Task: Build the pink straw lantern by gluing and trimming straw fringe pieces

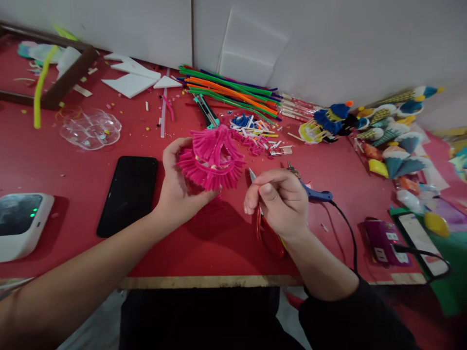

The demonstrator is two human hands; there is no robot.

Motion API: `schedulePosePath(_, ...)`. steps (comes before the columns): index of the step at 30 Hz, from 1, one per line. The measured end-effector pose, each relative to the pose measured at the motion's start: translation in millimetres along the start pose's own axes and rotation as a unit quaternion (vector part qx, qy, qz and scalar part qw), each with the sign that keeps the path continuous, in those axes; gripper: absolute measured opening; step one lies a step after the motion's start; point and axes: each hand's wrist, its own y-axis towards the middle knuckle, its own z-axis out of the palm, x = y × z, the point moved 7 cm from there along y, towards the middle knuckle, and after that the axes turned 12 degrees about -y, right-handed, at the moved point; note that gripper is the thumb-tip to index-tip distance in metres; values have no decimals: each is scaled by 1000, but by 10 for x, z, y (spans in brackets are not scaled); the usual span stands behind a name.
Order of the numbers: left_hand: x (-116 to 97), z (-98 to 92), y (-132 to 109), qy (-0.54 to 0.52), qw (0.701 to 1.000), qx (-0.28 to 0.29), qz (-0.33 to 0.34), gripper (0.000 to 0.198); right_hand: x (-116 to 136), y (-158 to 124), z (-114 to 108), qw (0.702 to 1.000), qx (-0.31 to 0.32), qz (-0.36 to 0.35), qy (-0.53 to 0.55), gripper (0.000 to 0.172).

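My left hand (178, 177) is wrapped around a pink pipe-cleaner craft (213, 158), a ruffled two-tier piece with a gap in its upper layer, and holds it above the red table. To its right, my right hand (279, 199) is closed, thumb against fingertips; a tiny pinkish bit may sit in the pinch, too small to name. Under that hand lie red-handled scissors (269, 236), partly hidden, blades pointing away from me. A blue glue gun (317, 194) with a black cord rests just beyond the right hand.
A black phone (128, 194) and a white device (24, 226) lie left. Behind are pipe cleaners (233, 92), a utility knife (206, 111), cut scraps (255, 129) and a lighter (280, 151). Finished craft figures (397, 126) and a purple power box (386, 243) stand right.
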Motion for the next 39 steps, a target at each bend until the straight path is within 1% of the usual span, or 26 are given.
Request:
schedulePosePath(2, -30, 4, -5, 15, 1000, -1, 15, 100, 8, 11, -10, 1000, -7, -18, 16, 6)
schedulePosePath(4, -58, 9, -11, 24, 999, 4, 29, 102, 35, 16, 5, 999, -2, -31, 34, 8)
schedulePosePath(6, -93, 23, -13, 28, 998, 20, 43, 105, 52, 13, 20, 999, 4, -25, 44, 16)
schedulePosePath(8, -132, 35, -11, 29, 997, 35, 59, 106, 51, 0, 30, 999, 7, -3, 51, 21)
schedulePosePath(10, -168, 47, -8, 35, 995, 47, 78, 107, 54, -18, 28, 998, 5, 13, 64, 19)
schedulePosePath(12, -204, 59, -12, 37, 993, 53, 102, 110, 81, -32, 23, 997, 2, 7, 75, 13)
schedulePosePath(15, -229, 67, -34, 43, 990, 43, 128, 114, 139, -39, 22, 997, 8, -5, 76, 11)
schedulePosePath(18, -227, 51, -77, 68, 987, 11, 146, 116, 195, -39, 36, 996, 27, -7, 87, 14)
schedulePosePath(21, -202, 25, -115, 59, 987, -16, 148, 103, 268, -50, 52, 993, 59, -28, 102, 16)
schedulePosePath(23, -200, 23, -124, 50, 987, -18, 151, 96, 305, -64, 69, 990, 83, -41, 109, 18)
schedulePosePath(25, -215, 26, -116, 57, 986, -18, 159, 98, 316, -76, 73, 989, 93, -37, 113, 19)
schedulePosePath(30, -268, 44, -67, 67, 982, -16, 178, 110, 323, -67, 16, 992, 63, -25, 107, 16)
schedulePosePath(32, -277, 66, -58, 61, 982, -6, 179, 112, 342, -53, -2, 994, 55, -39, 90, 18)
schedulePosePath(36, -270, 144, -68, 45, 986, 44, 157, 118, 402, -36, 8, 992, 54, -84, 75, 28)
schedulePosePath(39, -242, 171, -73, 25, 990, 67, 120, 116, 420, -31, 2, 992, 39, -95, 67, 24)
